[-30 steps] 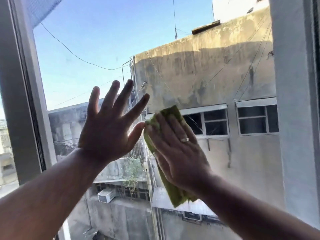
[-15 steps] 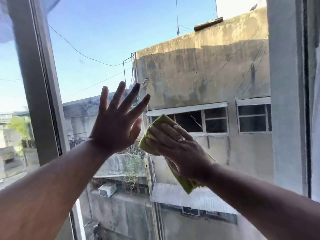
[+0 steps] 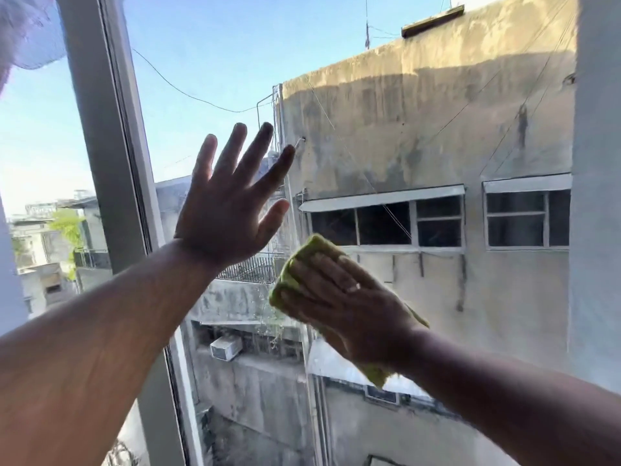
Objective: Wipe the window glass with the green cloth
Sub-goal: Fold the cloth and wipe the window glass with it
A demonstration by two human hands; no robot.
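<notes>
The window glass (image 3: 420, 136) fills most of the view, with buildings and sky behind it. My right hand (image 3: 349, 304) lies flat on the green cloth (image 3: 311, 247) and presses it against the pane, low and a little right of centre. The cloth shows above my fingers and again below my wrist. A ring sits on one finger. My left hand (image 3: 228, 210) is spread flat against the glass, up and to the left of the cloth, holding nothing.
A grey vertical window frame (image 3: 100, 146) runs down the left, just beside my left forearm. Another frame post (image 3: 598, 196) closes the pane at the right. A second pane (image 3: 37, 146) lies left of the grey frame.
My right hand has slid the cloth down and to the right on the glass. The view has shifted, so the left frame sits further right. My left hand stays spread on the pane.
</notes>
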